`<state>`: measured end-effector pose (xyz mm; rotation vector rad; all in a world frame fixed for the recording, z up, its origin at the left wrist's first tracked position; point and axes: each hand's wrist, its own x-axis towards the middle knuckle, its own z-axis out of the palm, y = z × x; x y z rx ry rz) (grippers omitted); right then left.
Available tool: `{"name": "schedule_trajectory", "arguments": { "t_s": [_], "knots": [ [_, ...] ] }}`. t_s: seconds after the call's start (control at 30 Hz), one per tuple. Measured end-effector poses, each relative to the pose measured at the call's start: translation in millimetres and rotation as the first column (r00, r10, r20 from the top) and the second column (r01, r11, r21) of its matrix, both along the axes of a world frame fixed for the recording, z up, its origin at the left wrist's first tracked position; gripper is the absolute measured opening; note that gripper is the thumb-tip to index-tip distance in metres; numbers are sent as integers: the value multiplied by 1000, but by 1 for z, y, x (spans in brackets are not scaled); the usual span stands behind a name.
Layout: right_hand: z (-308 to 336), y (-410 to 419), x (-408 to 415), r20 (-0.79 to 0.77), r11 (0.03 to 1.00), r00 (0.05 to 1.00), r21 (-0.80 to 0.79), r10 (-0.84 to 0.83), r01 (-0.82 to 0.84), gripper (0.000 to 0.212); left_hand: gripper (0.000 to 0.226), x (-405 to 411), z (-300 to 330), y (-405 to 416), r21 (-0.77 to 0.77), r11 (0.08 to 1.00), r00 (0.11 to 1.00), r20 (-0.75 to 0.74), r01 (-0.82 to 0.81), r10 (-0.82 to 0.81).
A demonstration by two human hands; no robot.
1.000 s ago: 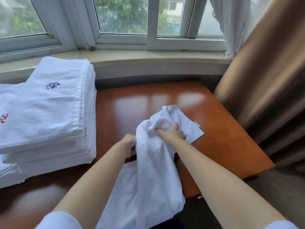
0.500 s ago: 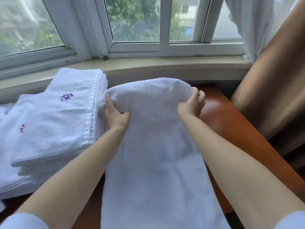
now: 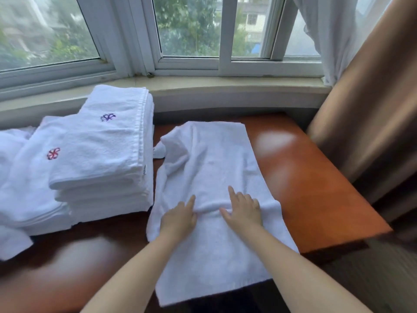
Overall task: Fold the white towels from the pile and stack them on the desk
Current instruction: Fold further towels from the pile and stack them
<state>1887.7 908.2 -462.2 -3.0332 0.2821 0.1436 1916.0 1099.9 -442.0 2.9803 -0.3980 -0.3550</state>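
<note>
Half a second ago both hands held the white towel [image 3: 209,177] up in the air by its top edge. Now the towel has come down and lies spread out on the desk [image 3: 316,188], and the hands have moved to its middle.

The towel lies long, from the far side of the desk to the near edge. Its near end hangs a little over that edge. The far part is bumpy and one corner sticks out on the left. A small ridge of cloth is bunched up across the middle.

The left hand [image 3: 179,219] rests flat on the towel, just near of the ridge, with its fingers straight and close together. The right hand [image 3: 243,212] lies beside it, fingers spread out a bit, on top of the ridge. Neither hand is grabbing the cloth. They only press down on it. The two hands are near each other but do not touch.

Just left of the towel stands a stack of folded towels [image 3: 101,159]. The top one has a small purple mark, and a lower one has a red mark. More white towels lie farther left.

Past the desk are a window sill [image 3: 225,84] and a window [image 3: 189,30]. A brown curtain [image 3: 372,109] hangs on the right.
</note>
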Motion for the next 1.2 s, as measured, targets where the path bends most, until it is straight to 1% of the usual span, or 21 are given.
{"name": "schedule_trajectory", "arguments": {
  "t_s": [0.03, 0.07, 0.13, 0.17, 0.2, 0.23, 0.27, 0.3, 0.33, 0.37, 0.4, 0.47, 0.53, 0.57, 0.6, 0.63, 0.7, 0.73, 0.8, 0.93, 1.2],
  "knots": [
    [9, -3, -2, -22, 1000, 1000, -26, 5, -5, 62, 50, -2, 2, 0, 36, 999, 996, -84, 0, 3],
    [19, -5, -4, -56, 998, 998, -63, -2, -1, 58, 47, -2, 6, -2, 40, 999, 995, -103, 5, -1],
    [32, -10, -8, -21, 985, 1000, -170, 3, -6, 58, 45, -5, 21, -7, -13, 1000, 1000, 15, 10, -10],
    [34, -11, -12, 7, 983, 1000, -181, 14, -13, 55, 48, -9, 28, -8, -46, 999, 997, 78, 27, -24],
    [35, -12, -17, -5, 989, 1000, -144, 26, -27, 51, 47, -12, 28, -6, -52, 997, 987, 152, 63, -55],
    [35, -13, -23, -58, 996, 997, -77, 46, -50, 53, 43, -14, 26, -2, -38, 995, 981, 174, 91, -83],
    [33, -12, -29, -138, 997, 988, -18, 72, -76, 58, 42, -16, 23, 4, -16, 996, 991, 101, 93, -91],
    [32, -12, -34, -202, 996, 975, 3, 90, -91, 61, 50, -19, 20, 9, 19, 997, 997, -26, 79, -78],
    [32, -12, -38, -219, 995, 971, -15, 93, -99, 60, 58, -21, 15, 13, 62, 995, 989, -128, 77, -69],
    [33, -12, -39, -210, 995, 974, -48, 81, -93, 57, 60, -24, 10, 15, 88, 993, 984, -165, 78, -63],
    [35, -13, -40, -195, 994, 979, -69, 64, -79, 55, 56, -26, 6, 15, 98, 993, 989, -133, 71, -57],
    [35, -12, -40, -181, 996, 983, -82, 21, -36, 52, 42, -30, 5, 11, 37, 999, 1000, 21, 17, -18],
    [30, -11, -41, -131, 997, 991, -81, -18, 8, 52, 38, -31, 3, 5, 34, 999, 993, 121, 2, -6],
    [25, -10, -42, -102, 997, 994, -65, -39, 32, 54, 38, -31, -1, 3, 42, 999, 990, 140, 24, -30],
    [20, -9, -43, -87, 998, 994, -33, -61, 59, 58, 39, -30, -6, 2, 36, 998, 990, 127, 49, -53],
    [14, -10, -44, -91, 996, 992, 13, -86, 87, 64, 45, -27, -10, 2, 21, 998, 995, 85, 59, -61],
    [3, -14, -43, -144, 987, 982, 93, -120, 134, 76, 70, -19, -16, 3, -20, 999, 998, -44, 44, -45],
    [-1, -16, -41, -164, 983, 978, 108, -127, 145, 78, 80, -12, -20, 5, -15, 999, 995, -85, 42, -43],
    [-8, -20, -32, -154, 985, 980, 97, -124, 140, 78, 90, 2, -24, 6, 39, 998, 994, -101, 53, -49],
    [-9, -33, 8, -131, 990, 986, 76, -107, 118, 76, 94, 39, -34, -3, 64, 998, 992, -121, 28, -21],
    [-19, -64, 102, -77, 995, 992, -4, -102, 102, 77, 92, 129, -41, -25, 89, 994, 998, -34, 58, -55]
  ]
}}
